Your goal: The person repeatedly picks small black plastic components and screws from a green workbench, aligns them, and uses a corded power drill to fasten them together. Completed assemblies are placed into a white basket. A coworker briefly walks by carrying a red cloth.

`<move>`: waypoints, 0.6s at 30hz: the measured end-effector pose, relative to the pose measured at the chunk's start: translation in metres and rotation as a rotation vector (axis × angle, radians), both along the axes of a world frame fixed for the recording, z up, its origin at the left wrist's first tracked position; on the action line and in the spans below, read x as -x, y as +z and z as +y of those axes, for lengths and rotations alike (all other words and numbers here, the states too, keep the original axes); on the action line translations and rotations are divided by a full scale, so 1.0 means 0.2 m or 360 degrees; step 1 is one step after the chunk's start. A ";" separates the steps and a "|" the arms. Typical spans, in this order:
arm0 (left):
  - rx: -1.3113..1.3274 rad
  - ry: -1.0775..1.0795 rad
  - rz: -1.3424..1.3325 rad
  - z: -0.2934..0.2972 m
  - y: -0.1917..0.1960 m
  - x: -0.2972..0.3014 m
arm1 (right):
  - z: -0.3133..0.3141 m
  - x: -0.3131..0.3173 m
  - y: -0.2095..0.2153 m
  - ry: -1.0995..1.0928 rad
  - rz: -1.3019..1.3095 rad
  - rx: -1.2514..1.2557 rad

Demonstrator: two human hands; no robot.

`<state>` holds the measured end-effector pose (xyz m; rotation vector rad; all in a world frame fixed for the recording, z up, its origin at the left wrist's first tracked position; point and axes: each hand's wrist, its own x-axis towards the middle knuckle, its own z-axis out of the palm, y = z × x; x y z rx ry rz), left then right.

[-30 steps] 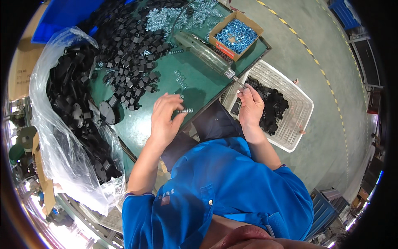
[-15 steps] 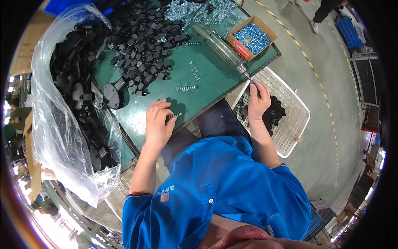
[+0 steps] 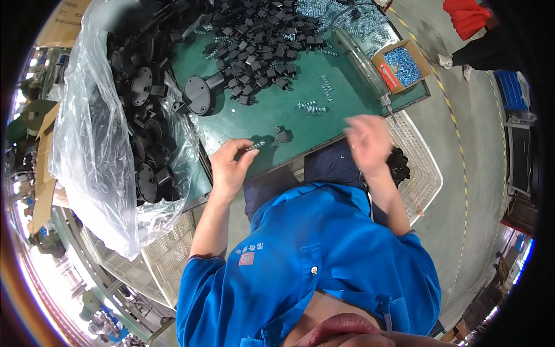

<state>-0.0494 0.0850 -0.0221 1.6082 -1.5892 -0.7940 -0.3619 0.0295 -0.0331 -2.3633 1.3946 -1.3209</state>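
My left hand is closed, pinching a small metal coil spring between thumb and fingertips just above the table's near edge. Close by stands a single small black block. My right hand, smeared by motion, is over the table's near right edge; whether anything is in its fingers cannot be made out. Just beyond it lies a power screwdriver, its bit pointing toward me. Loose springs lie mid-table. A black part with a round flat base rests at the left.
Black blocks are heaped at the back, beside a pile of springs. A cardboard box of blue screws stands back right. Clear plastic bag with black round-based parts fills the left. A white basket with black parts stands right.
My right hand has drawn back from the screwdriver's bit. The small black block now shows on the table beside my left hand, which still pinches the spring. The view has shifted.
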 end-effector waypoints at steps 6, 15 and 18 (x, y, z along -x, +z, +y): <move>0.0235 -0.0054 -0.0151 -0.03 -0.01 0.03 | -0.04 -0.45 0.03 0.0607 0.0785 -0.0515; -0.0145 0.0030 0.0815 -0.06 -0.07 0.14 | -0.04 -0.29 0.01 0.0613 -0.0540 -0.0632; -0.0109 -0.0021 0.0882 -0.08 -0.07 0.24 | 0.04 -0.30 0.05 0.0688 -0.0662 -0.0668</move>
